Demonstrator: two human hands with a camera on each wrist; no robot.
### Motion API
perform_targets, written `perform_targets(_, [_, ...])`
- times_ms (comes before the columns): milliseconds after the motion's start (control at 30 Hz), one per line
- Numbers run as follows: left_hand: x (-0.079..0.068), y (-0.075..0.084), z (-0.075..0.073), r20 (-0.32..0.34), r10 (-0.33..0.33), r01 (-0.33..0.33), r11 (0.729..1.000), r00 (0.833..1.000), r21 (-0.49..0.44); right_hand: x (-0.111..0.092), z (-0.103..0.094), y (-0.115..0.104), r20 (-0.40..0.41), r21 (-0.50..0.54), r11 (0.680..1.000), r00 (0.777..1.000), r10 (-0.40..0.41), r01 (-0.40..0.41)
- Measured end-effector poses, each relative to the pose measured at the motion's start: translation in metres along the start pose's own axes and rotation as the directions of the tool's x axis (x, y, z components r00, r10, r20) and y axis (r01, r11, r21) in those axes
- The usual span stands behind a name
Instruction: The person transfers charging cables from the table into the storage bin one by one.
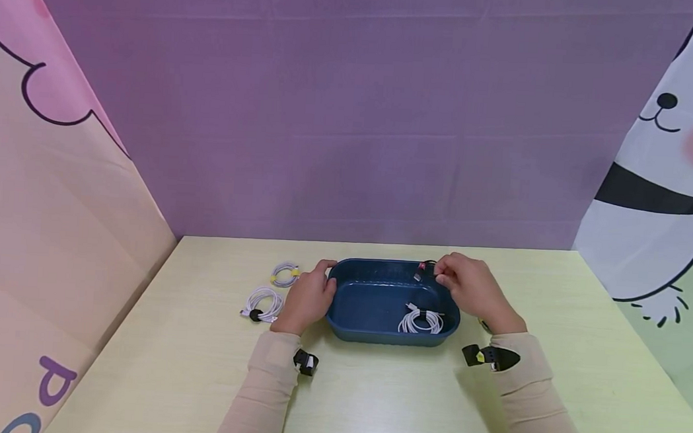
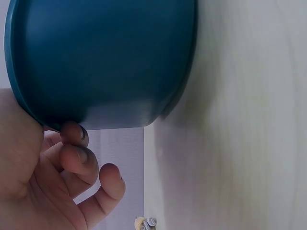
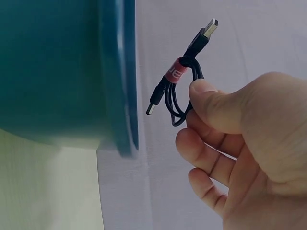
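A dark blue oval-cornered plastic basin stands on the table. My left hand holds its left end, thumb at the rim and fingers outside; in the left wrist view the curled fingers meet the basin's edge. Between thumb and forefinger, my right hand pinches a coiled black USB cable above the far right rim. A red band wraps the coil; a USB plug and a round barrel plug stick out. Inside the basin, front right, lies a coiled white cable with a black tie.
Left of the basin, a white cable coil with a black tie lies on the pale table. Behind it sits a smaller light coil with yellow ties. A purple cloth hangs along the table's back edge.
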State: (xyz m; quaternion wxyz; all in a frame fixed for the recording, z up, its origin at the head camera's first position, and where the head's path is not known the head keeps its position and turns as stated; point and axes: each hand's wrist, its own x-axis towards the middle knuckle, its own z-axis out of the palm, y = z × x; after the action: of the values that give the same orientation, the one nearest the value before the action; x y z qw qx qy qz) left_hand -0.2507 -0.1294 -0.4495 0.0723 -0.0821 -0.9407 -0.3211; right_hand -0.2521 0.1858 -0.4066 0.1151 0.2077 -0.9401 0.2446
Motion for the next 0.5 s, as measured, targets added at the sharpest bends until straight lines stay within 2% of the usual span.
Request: perform_targets(500, [-0.0008,-0.0010,-0.0009,-0.008,0.002,-0.002,1.000,1.000,-0.002,0.0013,0.0103,0.0027,0.014,-0.002,0.999,0.999,-0.035,0.035])
